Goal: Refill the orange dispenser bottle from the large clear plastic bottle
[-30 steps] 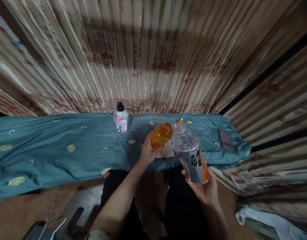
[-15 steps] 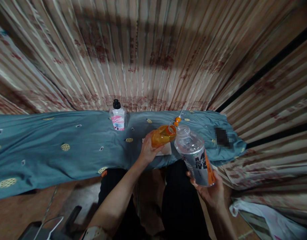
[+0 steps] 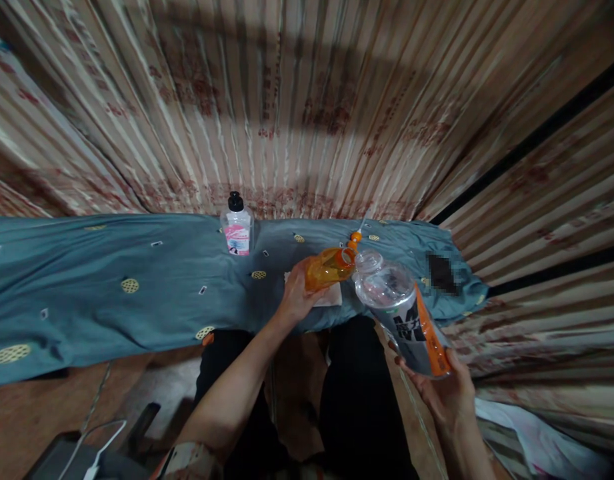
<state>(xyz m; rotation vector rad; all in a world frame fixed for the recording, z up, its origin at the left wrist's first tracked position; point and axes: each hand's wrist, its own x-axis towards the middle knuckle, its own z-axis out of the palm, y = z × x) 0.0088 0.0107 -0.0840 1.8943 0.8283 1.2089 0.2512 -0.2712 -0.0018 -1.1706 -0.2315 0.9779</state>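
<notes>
My left hand (image 3: 297, 293) is closed around an orange see-through bottle (image 3: 327, 269), tilted with its open mouth to the right. My right hand (image 3: 444, 383) grips the lower end of a large clear plastic bottle (image 3: 394, 303) with a grey, black and orange label. This bottle leans to the left, and its neck is close beside the orange bottle's mouth; whether they touch I cannot tell. Just behind the two mouths lies an orange spray-pump top (image 3: 355, 239) with a thin pale tube. Under my left hand a pale cloth or paper (image 3: 331, 297) is partly hidden.
A clear bottle with a black cap and pink label (image 3: 237, 230) stands at the back of the teal cloth-covered surface (image 3: 167, 267). A pixelated dark patch (image 3: 443, 273) is at the right. Pleated curtains (image 3: 287, 120) hang behind. A white cable (image 3: 104, 450) is at lower left.
My right hand has moved right and slightly down, tipping the large bottle further over to the left. The orange bottle has shifted slightly right and up in my left hand.
</notes>
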